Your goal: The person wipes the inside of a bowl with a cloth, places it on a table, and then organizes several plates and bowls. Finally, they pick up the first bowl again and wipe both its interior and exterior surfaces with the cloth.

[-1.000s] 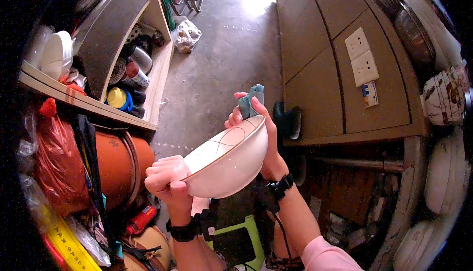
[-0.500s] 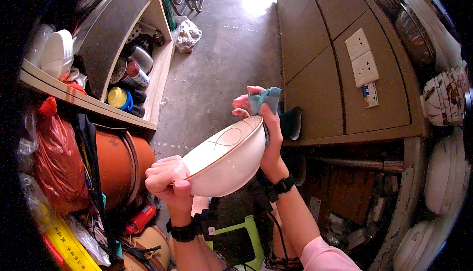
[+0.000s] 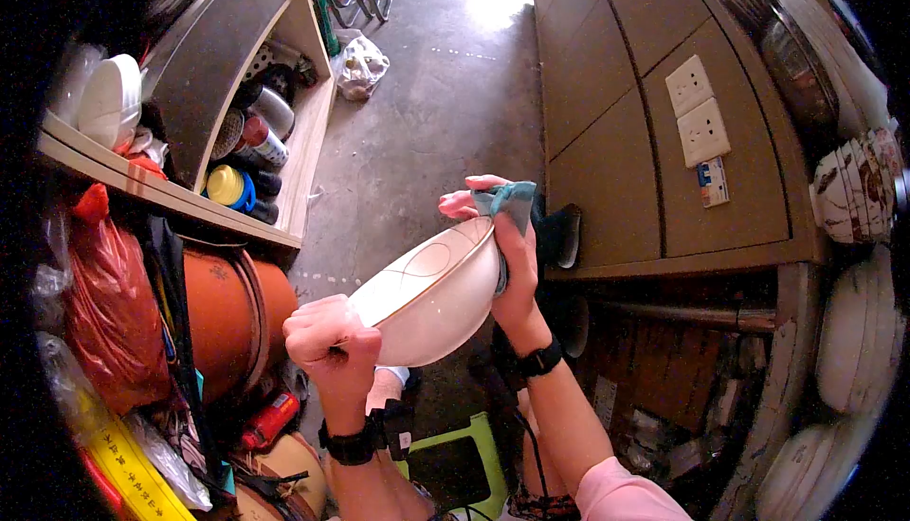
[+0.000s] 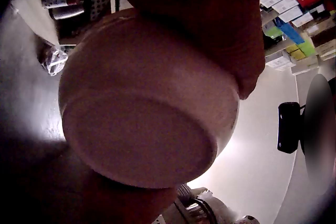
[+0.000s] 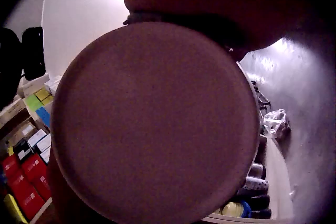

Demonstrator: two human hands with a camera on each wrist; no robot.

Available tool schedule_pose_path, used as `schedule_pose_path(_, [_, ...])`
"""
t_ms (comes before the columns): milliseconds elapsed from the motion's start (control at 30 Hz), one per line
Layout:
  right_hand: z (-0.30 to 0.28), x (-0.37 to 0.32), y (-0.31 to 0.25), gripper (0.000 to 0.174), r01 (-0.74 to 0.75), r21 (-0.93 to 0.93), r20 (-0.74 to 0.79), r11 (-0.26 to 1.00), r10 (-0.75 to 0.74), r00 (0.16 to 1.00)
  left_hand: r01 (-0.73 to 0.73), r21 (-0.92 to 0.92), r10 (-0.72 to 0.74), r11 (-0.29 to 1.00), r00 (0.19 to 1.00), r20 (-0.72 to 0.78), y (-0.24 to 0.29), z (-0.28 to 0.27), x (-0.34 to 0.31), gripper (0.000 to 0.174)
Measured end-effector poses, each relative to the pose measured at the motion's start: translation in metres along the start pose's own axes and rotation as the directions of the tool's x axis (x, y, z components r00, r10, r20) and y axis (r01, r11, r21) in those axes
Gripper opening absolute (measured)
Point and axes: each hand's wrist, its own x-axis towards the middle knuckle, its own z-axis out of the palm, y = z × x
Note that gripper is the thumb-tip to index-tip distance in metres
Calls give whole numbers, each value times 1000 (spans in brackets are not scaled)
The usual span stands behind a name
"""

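A white bowl [image 3: 438, 317] with a brown rim and thin curved lines inside is held up tilted between both hands. My left hand [image 3: 334, 341] grips its left edge, fingers curled over the rim and thumb toward the outer wall. At the opposite edge my right hand [image 3: 517, 270] holds a teal cloth [image 3: 510, 201] over the rim, with thumb on the near side and fingertips beyond. Both wrist views look at the bowl's underside; its round base [image 5: 157, 124] fills most of the right wrist view. The palm side of the right hand is hidden.
A light green stool [image 3: 488, 464] stands below the forearms. To the left are an orange drum-shaped container [image 3: 232, 327], a red plastic bag [image 3: 114, 312] and an open shelf [image 3: 308, 161] with bottles. A brown cabinet [image 3: 607, 170] with sockets rises at the right, beside stacked dishes [image 3: 858, 189].
The teal cloth, bunched upright one second ago, now lies spread across the right hand at the rim. The bowl has shifted slightly up and left, and the left hand has turned a little around its edge.
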Motion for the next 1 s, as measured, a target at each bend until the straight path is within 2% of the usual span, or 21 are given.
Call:
schedule_pose_path(100, [1, 0, -3, 47, 10, -78, 19, 997, -9, 1000, 6, 28, -8, 1000, 998, 70, 1, -2, 0, 39])
schedule_pose_path(167, [4, 0, -5, 51, 16, -134, 32, 991, -12, 999, 13, 142, -26, 990, 996, 91, 5, -2, 1, 40])
schedule_pose_path(200, [6, -1, -6, 49, 16, -141, 41, 990, -10, 999, 13, 143, -26, 990, 996, 89, 7, -3, 2, 40])
schedule_pose_path(267, [6, -2, -6, 46, 16, -147, 50, 989, -8, 999, 46, 263, -97, 964, 978, 184, 10, -5, 3, 41])
schedule_pose_path(333, [4, -1, -1, 34, 59, -158, 107, 986, -42, 993, 65, 312, -128, 948, 974, 187, 12, -2, 3, 40])
schedule_pose_path(400, [8, -4, -1, 33, 41, -192, 119, 981, -19, 993, 84, 361, -161, 929, 969, 189, 14, 3, 2, 40])
schedule_pose_path(467, [17, -5, -1, 32, 47, -243, 109, 969, -21, 994, 115, 420, -216, 900, 955, 202, 15, 4, 2, 50])
schedule_pose_path(567, [16, -6, 2, 34, 24, -224, 154, 974, 11, 988, 117, 481, -247, 869, 945, 216, 12, 2, -1, 47])
schedule_pose_path(633, [15, -7, 5, 36, 52, -231, 168, 972, -13, 986, 127, 484, -261, 866, 940, 220, 11, 2, -1, 46])
schedule_pose_path(733, [15, -7, 1, 34, 84, -337, 159, 938, -31, 987, 133, 489, -278, 862, 931, 238, 12, 3, -1, 45])
schedule_pose_path(900, [10, -5, -5, 21, 152, -515, 172, 843, -71, 982, 127, 454, -271, 882, 924, 269, 17, 8, 1, 44])
schedule_pose_path(1000, [10, -2, -12, 18, 184, -516, 183, 836, -102, 978, 113, 428, -248, 897, 930, 272, 17, 11, 1, 45])
